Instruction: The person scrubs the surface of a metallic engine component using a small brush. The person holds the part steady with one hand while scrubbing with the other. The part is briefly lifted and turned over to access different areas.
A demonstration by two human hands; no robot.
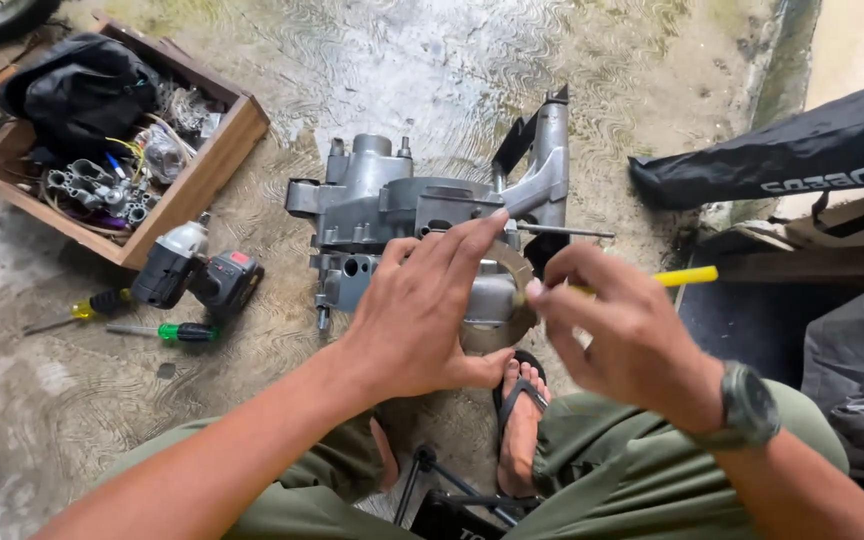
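Both hands work over a grey engine case (402, 215): left hand (422, 310) pinches a gasket ring (517, 270), right hand (622, 330) pinches a yellow tool (687, 276), scraping; steady pressure needed.

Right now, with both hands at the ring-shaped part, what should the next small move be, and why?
Probably draw the yellow-handled tool a little further along the thin ring. The left hand holds that ring up over the grey engine case, and the right hand has the tool's working end at the ring's edge, though that end is hidden.
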